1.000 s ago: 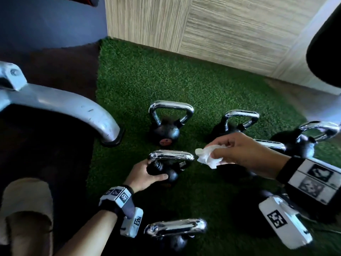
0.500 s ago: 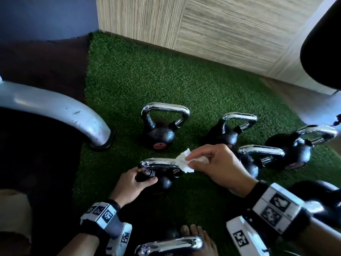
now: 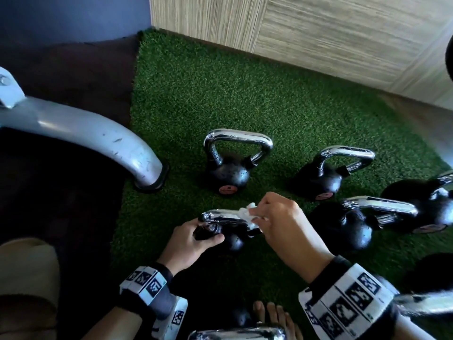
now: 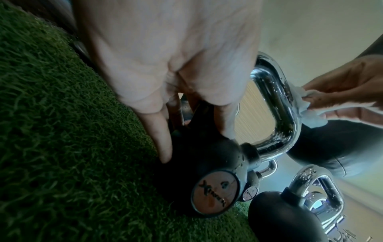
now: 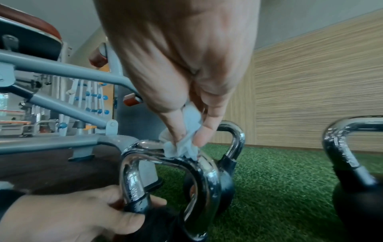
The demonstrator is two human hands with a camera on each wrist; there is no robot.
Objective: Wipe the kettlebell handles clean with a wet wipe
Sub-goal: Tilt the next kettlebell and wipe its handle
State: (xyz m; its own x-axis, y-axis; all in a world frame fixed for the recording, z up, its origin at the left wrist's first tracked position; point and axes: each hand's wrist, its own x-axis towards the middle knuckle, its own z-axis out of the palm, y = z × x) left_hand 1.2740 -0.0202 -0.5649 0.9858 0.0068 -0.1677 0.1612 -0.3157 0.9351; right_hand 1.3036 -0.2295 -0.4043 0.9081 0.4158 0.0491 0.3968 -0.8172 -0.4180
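A small black kettlebell [image 3: 232, 240] [image 4: 205, 163] with a chrome handle [image 3: 220, 217] [image 4: 277, 104] [image 5: 165, 157] stands on the green turf [image 3: 220, 94]. My left hand [image 3: 193, 241] [image 4: 165, 73] [image 5: 68, 217] grips its black body at the base of the handle, fingers curled round it. My right hand [image 3: 277, 222] [image 5: 186, 81] [image 4: 342, 91] pinches a crumpled white wet wipe [image 3: 247, 214] [image 5: 182, 144] [image 4: 306, 104] and presses it onto the right part of the handle's top bar.
Several more chrome-handled kettlebells stand around: one behind [image 3: 230, 168], others to the right [image 3: 326, 175] [image 3: 355, 222], one at the bottom edge [image 3: 235, 333]. A grey machine leg [image 3: 110, 141] ends left of the turf. Bare toes [image 3: 274, 317] show below. A wood-panel wall [image 3: 318, 33] lies behind.
My right hand has brought the wipe leftward from beside the handle onto its top bar. The left hand keeps its grip on the kettlebell. The head view has shifted.
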